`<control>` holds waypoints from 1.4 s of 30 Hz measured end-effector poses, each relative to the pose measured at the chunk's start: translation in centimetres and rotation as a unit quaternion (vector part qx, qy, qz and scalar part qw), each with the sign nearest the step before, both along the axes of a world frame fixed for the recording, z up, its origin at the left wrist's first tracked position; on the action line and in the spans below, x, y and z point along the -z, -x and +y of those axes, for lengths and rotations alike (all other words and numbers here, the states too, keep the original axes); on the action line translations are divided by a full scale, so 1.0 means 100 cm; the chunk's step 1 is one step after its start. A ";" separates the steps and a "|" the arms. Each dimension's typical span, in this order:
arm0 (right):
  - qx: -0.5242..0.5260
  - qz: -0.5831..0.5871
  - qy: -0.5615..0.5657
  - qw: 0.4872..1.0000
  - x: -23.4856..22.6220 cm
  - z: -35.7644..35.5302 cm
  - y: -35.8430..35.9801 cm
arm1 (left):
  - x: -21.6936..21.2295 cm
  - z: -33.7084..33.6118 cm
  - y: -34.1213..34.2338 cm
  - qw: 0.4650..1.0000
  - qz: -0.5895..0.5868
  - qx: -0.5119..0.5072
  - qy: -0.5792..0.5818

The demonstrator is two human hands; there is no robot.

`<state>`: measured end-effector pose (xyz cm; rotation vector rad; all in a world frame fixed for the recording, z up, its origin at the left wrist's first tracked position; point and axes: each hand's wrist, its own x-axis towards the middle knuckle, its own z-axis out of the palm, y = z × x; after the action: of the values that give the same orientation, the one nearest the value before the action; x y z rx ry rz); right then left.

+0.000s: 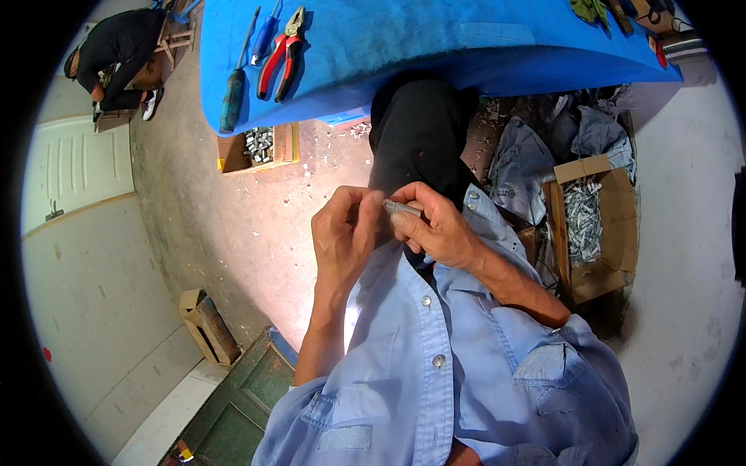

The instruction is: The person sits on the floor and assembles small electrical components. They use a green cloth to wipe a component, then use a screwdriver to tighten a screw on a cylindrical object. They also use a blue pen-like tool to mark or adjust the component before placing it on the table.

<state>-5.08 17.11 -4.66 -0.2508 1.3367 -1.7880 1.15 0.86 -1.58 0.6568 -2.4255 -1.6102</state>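
Observation:
My right hand (435, 227) pinches a small, slim grey metal-looking piece (403, 208) between thumb and fingers, above my lap. The piece points left, its paler end sticking out of the grip. Close to that end, my left hand (346, 225) is closed with thumb and forefinger pressed together. Whether these fingertips hold a tiny part or just touch the piece's end is too small to tell.
Ahead is a blue-covered table (435, 39) with red-handled pliers (284, 58) and screwdrivers (231, 97). Boxes of small metal parts stand below it at left (259, 146) and at right (583, 221). A grey plastic bag (519, 167) lies right. Another person (116, 58) sits far left.

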 end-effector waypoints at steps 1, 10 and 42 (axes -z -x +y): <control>0.003 0.011 -0.009 1.000 0.000 0.000 0.000 | 0.002 0.000 0.000 1.000 0.002 -0.004 0.010; 0.025 0.042 -0.034 0.998 -0.001 0.001 0.005 | -0.003 0.003 0.000 0.998 -0.044 -0.034 -0.008; 0.023 -0.129 0.037 0.991 0.007 0.008 0.009 | -0.006 0.000 -0.012 0.990 -0.007 0.039 -0.135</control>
<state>-5.96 17.86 -5.36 -0.0279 1.1020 -1.8409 2.30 0.81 -0.97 0.6189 -2.2903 -1.9943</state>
